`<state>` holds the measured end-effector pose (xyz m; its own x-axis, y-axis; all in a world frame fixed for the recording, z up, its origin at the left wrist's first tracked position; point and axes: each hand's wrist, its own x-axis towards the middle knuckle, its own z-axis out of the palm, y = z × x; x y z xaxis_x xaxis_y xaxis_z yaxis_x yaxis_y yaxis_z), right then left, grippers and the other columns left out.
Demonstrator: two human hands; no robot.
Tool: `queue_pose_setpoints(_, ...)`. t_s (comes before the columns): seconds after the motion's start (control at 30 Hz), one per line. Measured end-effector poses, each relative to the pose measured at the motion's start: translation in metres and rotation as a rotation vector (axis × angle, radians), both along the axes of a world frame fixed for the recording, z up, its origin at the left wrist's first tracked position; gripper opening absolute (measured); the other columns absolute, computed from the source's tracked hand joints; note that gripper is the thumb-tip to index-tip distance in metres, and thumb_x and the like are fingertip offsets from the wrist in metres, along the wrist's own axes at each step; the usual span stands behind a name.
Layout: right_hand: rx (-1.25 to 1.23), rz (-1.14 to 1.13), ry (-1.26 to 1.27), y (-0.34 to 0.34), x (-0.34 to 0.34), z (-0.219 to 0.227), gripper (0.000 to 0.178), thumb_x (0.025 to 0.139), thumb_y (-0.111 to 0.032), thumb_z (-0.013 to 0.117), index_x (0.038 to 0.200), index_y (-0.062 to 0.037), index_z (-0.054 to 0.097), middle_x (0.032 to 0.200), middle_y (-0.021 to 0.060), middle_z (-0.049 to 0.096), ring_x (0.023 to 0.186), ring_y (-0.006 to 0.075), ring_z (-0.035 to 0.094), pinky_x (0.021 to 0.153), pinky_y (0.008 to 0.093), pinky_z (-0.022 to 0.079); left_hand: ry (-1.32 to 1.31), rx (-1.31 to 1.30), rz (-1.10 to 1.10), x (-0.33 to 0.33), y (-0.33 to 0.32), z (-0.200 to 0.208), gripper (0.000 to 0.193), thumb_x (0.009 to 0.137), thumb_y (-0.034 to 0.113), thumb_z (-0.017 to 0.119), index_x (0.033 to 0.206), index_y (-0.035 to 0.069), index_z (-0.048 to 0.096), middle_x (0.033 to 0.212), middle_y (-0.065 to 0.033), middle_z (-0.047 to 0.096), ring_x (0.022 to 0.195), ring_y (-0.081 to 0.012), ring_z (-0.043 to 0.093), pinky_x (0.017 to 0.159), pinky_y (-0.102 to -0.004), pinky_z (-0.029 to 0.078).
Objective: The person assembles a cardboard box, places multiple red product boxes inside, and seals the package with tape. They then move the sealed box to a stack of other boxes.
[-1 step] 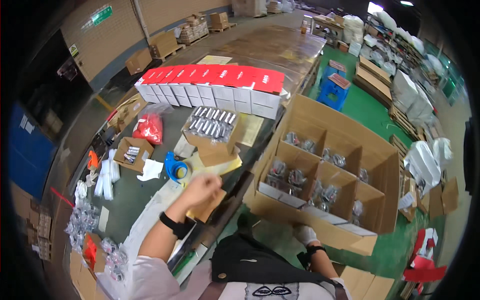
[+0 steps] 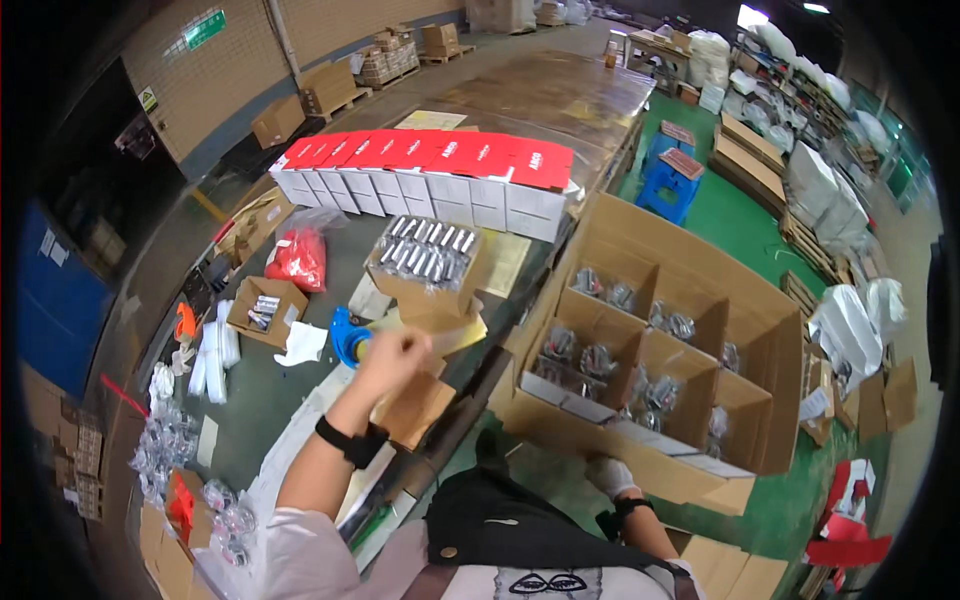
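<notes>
My left hand (image 2: pixel 393 362), bare with a black wristband, has its fingers curled together over the table, beside a blue tape dispenser (image 2: pixel 347 334). A faint see-through strip seems to reach from the fingertips; I cannot make out what they hold. Just beyond stands an open carton of silvery cylinders (image 2: pixel 430 250) in clear wrap. Below the hand lies a brown cardboard flap (image 2: pixel 415 408). My right hand (image 2: pixel 608 477), in a whitish glove, is low against the near side of a big divided carton (image 2: pixel 610 425); its fingers are mostly hidden. Clear-bagged metallic parts (image 2: pixel 655 395) sit in the compartments.
A row of red-topped white boxes (image 2: pixel 430 165) runs along the table's far part. Left of me are a red plastic bag (image 2: pixel 298 260), a small carton (image 2: pixel 265 308) and bagged parts (image 2: pixel 168 440). Blue stools (image 2: pixel 668 185) stand on the green floor beyond the big carton.
My left hand has shifted slightly away from me and to the left, now partly covering the tape dispenser. More of the cardboard flap shows below it. My right hand has barely moved.
</notes>
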<state>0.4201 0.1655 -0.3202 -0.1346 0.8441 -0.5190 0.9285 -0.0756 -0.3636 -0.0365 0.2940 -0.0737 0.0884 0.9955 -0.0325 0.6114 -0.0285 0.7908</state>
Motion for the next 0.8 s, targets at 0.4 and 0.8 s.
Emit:
queue_pose_setpoints(0.4,-0.242,0.43,0.436,0.181,-0.137,0.472,0.022,0.086,-0.027,0.066,0.098,-0.0083,0.069,0.086,0.0131,0.066,0.078,0.0271,0.066,0.069,0.0339,0.053,0.77,0.118,0.262,0.016,0.129,0.029,0.079,0.064,0.059,0.077,0.105,-0.006,0.059,0.107,-0.0179,0.052,0.101,-0.033,0.052,0.082,-0.0443,0.049)
queue_pose_setpoints(0.8,0.767,1.402,-0.102,0.414,-0.327,0.297,0.046,0.074,-0.017,0.06,0.12,-0.0165,0.058,0.121,0.0004,0.055,0.109,0.02,0.054,0.085,0.039,0.045,0.2,0.314,0.458,-0.033,0.022,0.02,0.039,0.081,0.016,0.072,0.114,0.0,0.059,0.122,-0.0191,0.054,0.112,-0.0371,0.053,0.095,-0.0426,0.043)
